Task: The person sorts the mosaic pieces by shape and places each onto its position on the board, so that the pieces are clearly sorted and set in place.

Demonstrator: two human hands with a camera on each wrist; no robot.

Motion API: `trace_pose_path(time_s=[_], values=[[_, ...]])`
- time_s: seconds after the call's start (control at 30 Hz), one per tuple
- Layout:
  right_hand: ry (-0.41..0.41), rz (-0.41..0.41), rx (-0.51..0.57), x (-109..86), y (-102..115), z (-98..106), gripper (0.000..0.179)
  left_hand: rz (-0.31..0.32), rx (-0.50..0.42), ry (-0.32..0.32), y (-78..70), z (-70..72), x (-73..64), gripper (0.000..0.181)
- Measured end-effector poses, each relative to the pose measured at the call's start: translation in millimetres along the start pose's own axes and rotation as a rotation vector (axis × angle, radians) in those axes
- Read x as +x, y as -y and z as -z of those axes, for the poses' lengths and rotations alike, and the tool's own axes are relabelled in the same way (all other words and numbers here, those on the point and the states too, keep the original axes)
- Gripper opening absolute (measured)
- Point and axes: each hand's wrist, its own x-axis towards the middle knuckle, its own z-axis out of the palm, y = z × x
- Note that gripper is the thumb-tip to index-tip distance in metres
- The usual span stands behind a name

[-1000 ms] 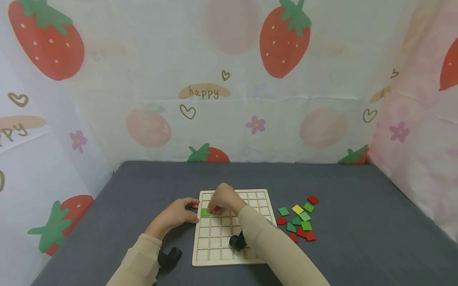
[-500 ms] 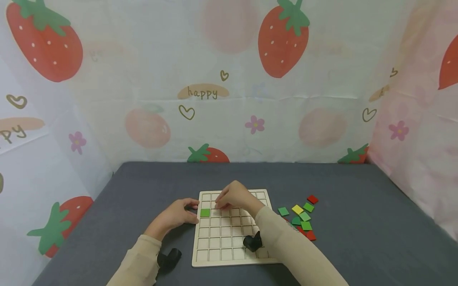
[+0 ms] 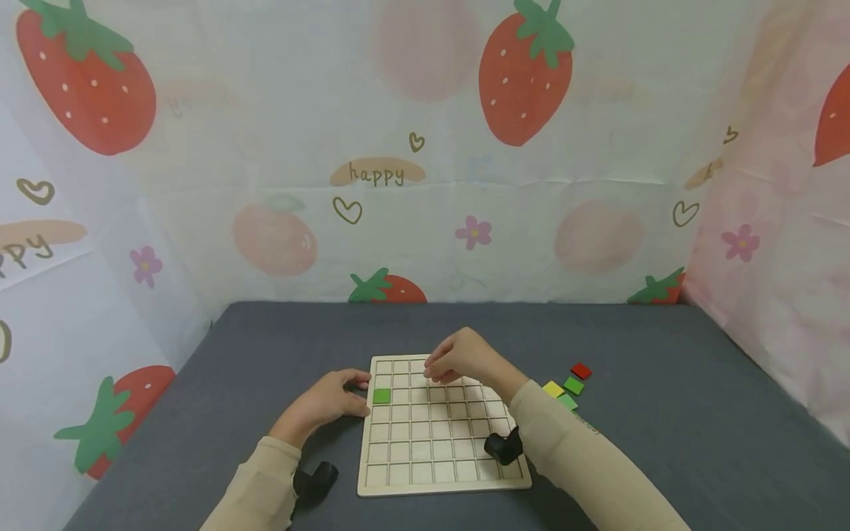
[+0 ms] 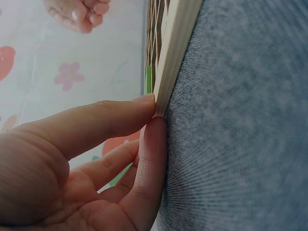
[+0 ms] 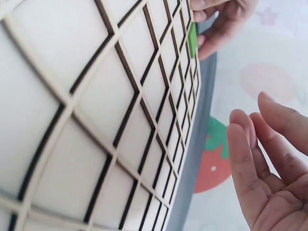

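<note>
A pale wooden grid board (image 3: 398,413) lies on the dark table. One green square tile (image 3: 381,396) sits in its leftmost column, third row from the back. My left hand (image 3: 332,398) rests against the board's left edge. In the left wrist view the thumb and a finger touch the rim (image 4: 179,43), fingertips spread along it rather than round it. Over the back middle of the board hovers my right hand (image 3: 468,358), holding nothing. Its fingers (image 5: 245,163) are loosely bent in the right wrist view, apart from the thumb.
Right of the board lie loose tiles: a red one (image 3: 581,370), a yellow one (image 3: 553,389) and green ones (image 3: 574,385), with my right sleeve (image 3: 584,450) covering that area's front part. A strawberry-print cloth (image 3: 518,258) hangs behind the table (image 3: 299,332).
My right hand has lifted off the green tile and moved right and back across the board, its sleeve covering more loose tiles. The left hand stays at the board's edge.
</note>
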Motion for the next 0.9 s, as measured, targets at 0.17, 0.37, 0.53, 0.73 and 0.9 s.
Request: trace_pose_path(time_s=[0.17,0.37,0.53,0.73,0.9], values=[[-0.001,0.002,0.016,-5.7,-3.2,9.1,0.008,-0.005,-0.002,0.010,1.3,0.9,-1.1,0.065],[-0.007,0.017,0.015,-9.7,-12.3,21.1,0.017,-0.014,-0.003,0.024,2.6,1.8,-0.9,0.065],[0.002,0.015,0.018,-15.0,-18.7,31.8,0.024,-0.010,-0.012,0.029,3.1,2.1,-0.8,0.065],[-0.007,-0.001,0.011,-20.9,-23.5,43.5,0.024,0.000,-0.026,0.034,4.5,2.1,-0.9,0.065],[-0.022,-0.018,0.004,-22.7,-28.2,52.3,0.026,-0.007,-0.015,0.031,4.0,2.7,0.1,0.065]])
